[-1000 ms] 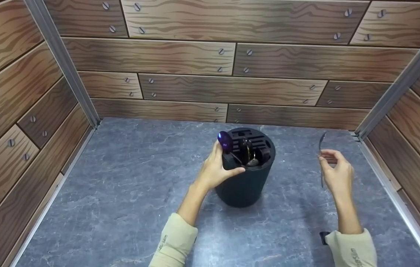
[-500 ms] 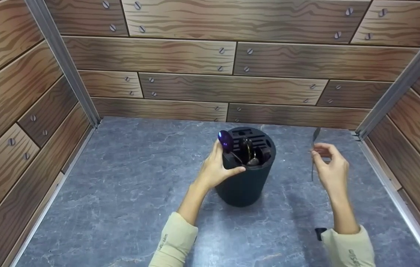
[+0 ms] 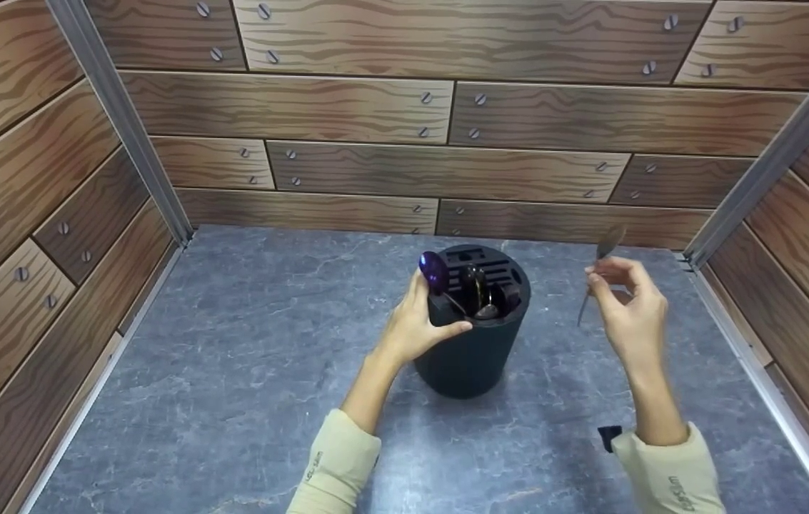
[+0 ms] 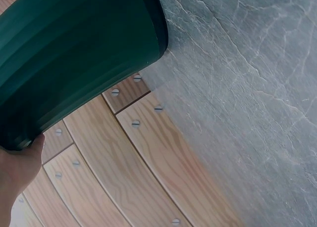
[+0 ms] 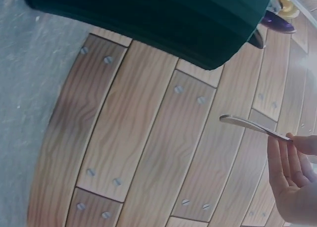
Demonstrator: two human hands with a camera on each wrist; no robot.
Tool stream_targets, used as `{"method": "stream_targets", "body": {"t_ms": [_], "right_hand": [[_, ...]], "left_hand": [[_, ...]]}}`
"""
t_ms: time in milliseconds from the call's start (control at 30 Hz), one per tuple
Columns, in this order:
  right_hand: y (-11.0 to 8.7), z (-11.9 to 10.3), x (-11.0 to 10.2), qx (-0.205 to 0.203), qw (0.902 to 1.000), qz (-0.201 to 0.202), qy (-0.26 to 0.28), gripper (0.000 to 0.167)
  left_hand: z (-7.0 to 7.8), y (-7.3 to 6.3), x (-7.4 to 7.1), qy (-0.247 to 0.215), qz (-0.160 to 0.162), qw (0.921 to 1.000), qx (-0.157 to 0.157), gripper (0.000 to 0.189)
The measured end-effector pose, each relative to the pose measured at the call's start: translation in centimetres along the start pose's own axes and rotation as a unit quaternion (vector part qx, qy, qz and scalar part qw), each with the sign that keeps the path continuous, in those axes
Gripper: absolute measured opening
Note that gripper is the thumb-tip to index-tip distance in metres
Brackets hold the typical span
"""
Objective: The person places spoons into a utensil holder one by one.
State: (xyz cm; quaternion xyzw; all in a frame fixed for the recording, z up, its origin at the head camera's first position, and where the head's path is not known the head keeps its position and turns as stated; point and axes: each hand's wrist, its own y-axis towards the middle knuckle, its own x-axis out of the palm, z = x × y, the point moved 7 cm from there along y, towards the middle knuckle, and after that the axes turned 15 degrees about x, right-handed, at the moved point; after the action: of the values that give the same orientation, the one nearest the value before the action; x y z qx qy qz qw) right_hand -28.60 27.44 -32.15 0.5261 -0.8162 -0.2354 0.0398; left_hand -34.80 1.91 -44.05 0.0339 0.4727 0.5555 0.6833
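A dark green cylindrical utensil holder [image 3: 467, 360] stands on the grey marbled table, its top slotted. My left hand [image 3: 408, 328] grips its left rim, thumb toward the front; in the left wrist view the same hand [image 4: 20, 170] is only partly in frame. Right beside those fingers, a purple spoon [image 3: 434, 271] leans out of the holder. More utensils with gold and dark heads [image 3: 475, 285] stick up from the opening. To the right, my right hand [image 3: 636, 314] pinches a metal spoon [image 3: 610, 241] in the air, bowl up and handle [image 5: 242, 122] slanting down, apart from the holder.
Wood-patterned panels [image 3: 361, 107] enclose the table [image 3: 247, 371] at the back and both sides. Metal corner posts [image 3: 768, 150] join them. A small black piece [image 3: 610, 437] shows by the right sleeve.
My right hand has moved left and slightly up with the spoon, which has tilted so its bowl faces more toward the head view. The left hand and holder have stayed put.
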Motion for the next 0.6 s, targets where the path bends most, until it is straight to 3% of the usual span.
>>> {"method": "stream_targets", "body": {"t_ms": [233, 467, 600], "right_hand": [[-0.8, -3.1, 1.2, -0.046, 0.9976, -0.015, 0.049, 0.016], [-1.0, -3.6, 2.5, -0.076, 0.9943, -0.023, 0.072, 0.017], [-0.8, -2.4, 3.2, -0.074, 0.9912, -0.038, 0.103, 0.016]], "left_hand": [[0.0, 0.0, 0.0, 0.000, 0.003, 1.0000, 0.000, 0.109], [0.1, 0.0, 0.0, -0.003, 0.008, 0.9999, 0.005, 0.109], [0.0, 0.0, 0.0, -0.005, 0.006, 1.0000, -0.001, 0.109]]}}
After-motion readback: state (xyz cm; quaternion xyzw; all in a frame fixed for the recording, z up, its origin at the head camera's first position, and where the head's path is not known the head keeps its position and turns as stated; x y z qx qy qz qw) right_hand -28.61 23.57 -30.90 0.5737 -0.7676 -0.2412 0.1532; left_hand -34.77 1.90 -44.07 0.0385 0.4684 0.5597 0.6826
